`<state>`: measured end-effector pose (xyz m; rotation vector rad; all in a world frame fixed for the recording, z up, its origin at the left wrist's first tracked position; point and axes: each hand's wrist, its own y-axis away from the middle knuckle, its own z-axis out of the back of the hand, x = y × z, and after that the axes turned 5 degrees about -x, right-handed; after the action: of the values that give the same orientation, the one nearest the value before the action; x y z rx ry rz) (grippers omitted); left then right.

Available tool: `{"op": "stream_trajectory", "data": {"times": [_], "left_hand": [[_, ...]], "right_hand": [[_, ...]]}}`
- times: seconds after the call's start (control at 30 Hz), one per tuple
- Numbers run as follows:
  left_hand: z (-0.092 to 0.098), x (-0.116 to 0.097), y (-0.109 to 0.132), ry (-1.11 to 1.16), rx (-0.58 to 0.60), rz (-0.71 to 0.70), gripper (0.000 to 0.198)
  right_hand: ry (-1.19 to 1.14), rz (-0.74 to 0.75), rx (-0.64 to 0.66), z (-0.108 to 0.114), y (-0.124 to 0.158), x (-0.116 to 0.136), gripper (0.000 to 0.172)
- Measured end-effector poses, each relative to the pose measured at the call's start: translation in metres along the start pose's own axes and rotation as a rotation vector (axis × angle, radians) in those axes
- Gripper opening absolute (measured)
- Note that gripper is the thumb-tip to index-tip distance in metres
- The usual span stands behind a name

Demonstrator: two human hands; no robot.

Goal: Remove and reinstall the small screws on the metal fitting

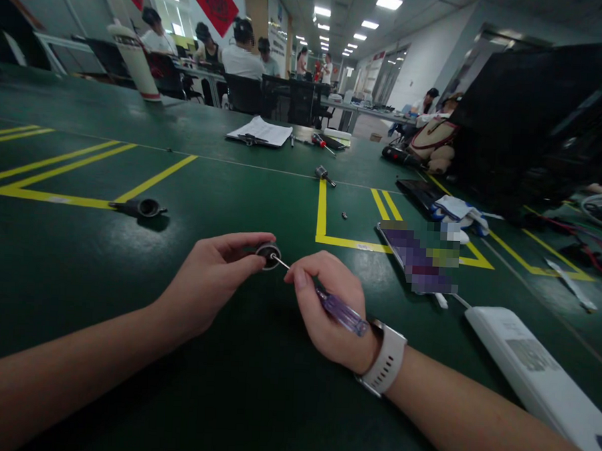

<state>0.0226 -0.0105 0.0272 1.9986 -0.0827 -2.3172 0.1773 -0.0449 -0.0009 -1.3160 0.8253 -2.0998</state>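
Note:
Between thumb and fingers, my left hand grips a small round black part with a pale rim, just above the green table. My right hand is closed around a screwdriver with a clear purple handle. The screwdriver's thin shaft points left, and its tip meets the middle of the round part. To the left lies a black hollow housing with an open round end. Farther off are a small metal-and-black part and a tiny metal piece.
A phone and a white power strip lie to the right, joined by a cable. At the back are a clipboard with papers, a red screwdriver and a tall cup. Several people sit beyond the table.

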Motion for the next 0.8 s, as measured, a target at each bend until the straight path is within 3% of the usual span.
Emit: {"op": "stream_trajectory", "data": {"times": [0.37, 0.8], "left_hand": [[0.0018, -0.0003, 0.0060, -0.020, 0.067, -0.073, 0.025], [0.0031, -0.0034, 0.0061, -0.167, 0.010, -0.130, 0.018]], "right_hand": [[0.061, 0.062, 0.034, -0.0023, 0.0008, 0.0005, 0.008], [0.135, 0.165, 0.062, -0.0045, 0.0016, 0.0019, 0.009]]}}
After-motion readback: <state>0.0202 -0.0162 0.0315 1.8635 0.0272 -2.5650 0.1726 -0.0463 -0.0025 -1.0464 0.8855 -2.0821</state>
